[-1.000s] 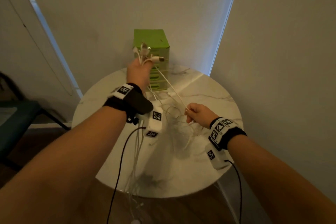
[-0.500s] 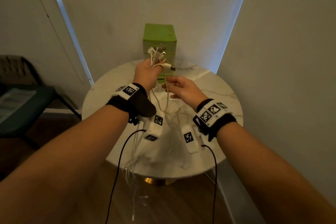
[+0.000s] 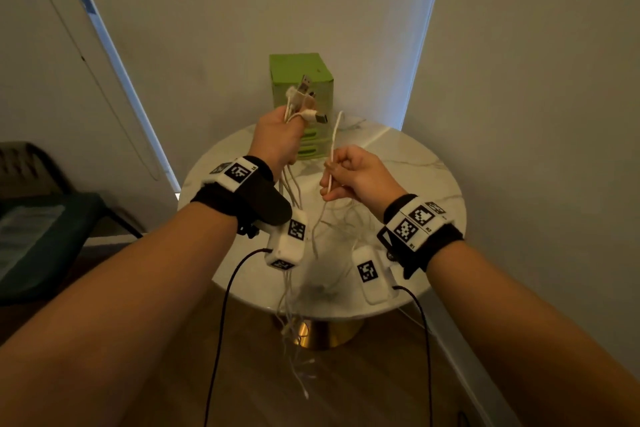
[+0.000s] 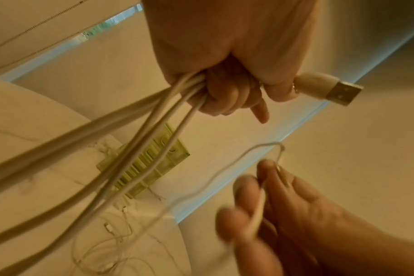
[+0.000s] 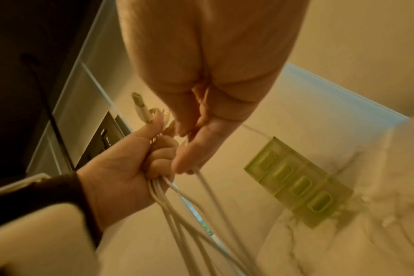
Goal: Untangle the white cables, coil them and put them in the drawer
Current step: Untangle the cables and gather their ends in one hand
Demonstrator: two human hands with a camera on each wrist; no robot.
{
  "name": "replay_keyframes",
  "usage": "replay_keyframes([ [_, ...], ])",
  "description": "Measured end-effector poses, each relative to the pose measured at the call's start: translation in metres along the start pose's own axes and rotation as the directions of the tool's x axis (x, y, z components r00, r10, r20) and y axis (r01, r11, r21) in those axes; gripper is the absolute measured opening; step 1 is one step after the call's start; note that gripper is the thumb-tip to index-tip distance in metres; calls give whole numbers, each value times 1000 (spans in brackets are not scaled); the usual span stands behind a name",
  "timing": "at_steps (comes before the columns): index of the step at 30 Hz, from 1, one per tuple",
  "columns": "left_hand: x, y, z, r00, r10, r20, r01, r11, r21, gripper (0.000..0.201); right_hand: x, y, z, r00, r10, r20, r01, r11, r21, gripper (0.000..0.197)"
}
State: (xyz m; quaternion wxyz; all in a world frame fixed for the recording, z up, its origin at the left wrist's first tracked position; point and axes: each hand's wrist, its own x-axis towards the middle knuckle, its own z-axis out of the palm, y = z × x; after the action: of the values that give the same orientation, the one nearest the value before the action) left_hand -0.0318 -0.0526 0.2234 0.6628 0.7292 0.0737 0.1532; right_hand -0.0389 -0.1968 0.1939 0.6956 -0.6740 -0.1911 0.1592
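My left hand [image 3: 282, 130] is raised over the table and grips a bundle of white cables [image 4: 154, 121]. Their USB plugs [image 3: 306, 88] stick up out of the fist, and one plug [image 4: 329, 87] shows beside the thumb. The bundle hangs down past the table edge [image 3: 292, 333]. My right hand [image 3: 341, 177], just right of the left and lower, pinches one thin white cable [image 3: 334, 135] whose free end stands upward. More thin cables [image 3: 343, 229] lie tangled on the table. The green drawer unit [image 3: 301, 74] stands behind the hands, its drawers [image 5: 298, 186] closed.
The round marble table [image 3: 426, 180] sits in a wall corner on a gold base [image 3: 322, 334] over a wood floor. A dark chair [image 3: 41, 218] stands at the left. Black leads [image 3: 225, 322] hang from both wrist units.
My right hand rose from the cable pile on the table to the left hand, then drew back a little, pinching a thin cable. The left hand stays raised with its bundle.
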Motion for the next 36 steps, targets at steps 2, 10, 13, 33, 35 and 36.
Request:
replay_keyframes([
  [2, -7, -1, -10, 1000, -18, 9, 19, 999, -26, 21, -20, 15, 7, 996, 82, 30, -83, 996, 19, 18],
  [10, -48, -9, -19, 975, -85, 203, 109, 988, -111, 31, -93, 84, 5, 772, 633, -55, -429, 456, -780, 21],
  [13, -56, -9, -27, 963, -101, 250, 142, 978, -151, 32, -99, 71, -2, 824, 478, -304, -500, 359, -788, 17],
  [33, -50, 1, -44, 966, -63, 252, 119, 970, -213, 43, -79, 130, 42, 878, 474, -59, -354, 563, -747, 32],
  [35, -47, -11, -38, 962, -94, 257, 148, 968, -200, 42, -76, 140, 18, 919, 282, -277, -394, 598, -698, 29],
  [36, -46, -17, -33, 960, -110, 257, 161, 969, -187, 42, -74, 145, 5, 919, 201, -338, -389, 588, -709, 30],
])
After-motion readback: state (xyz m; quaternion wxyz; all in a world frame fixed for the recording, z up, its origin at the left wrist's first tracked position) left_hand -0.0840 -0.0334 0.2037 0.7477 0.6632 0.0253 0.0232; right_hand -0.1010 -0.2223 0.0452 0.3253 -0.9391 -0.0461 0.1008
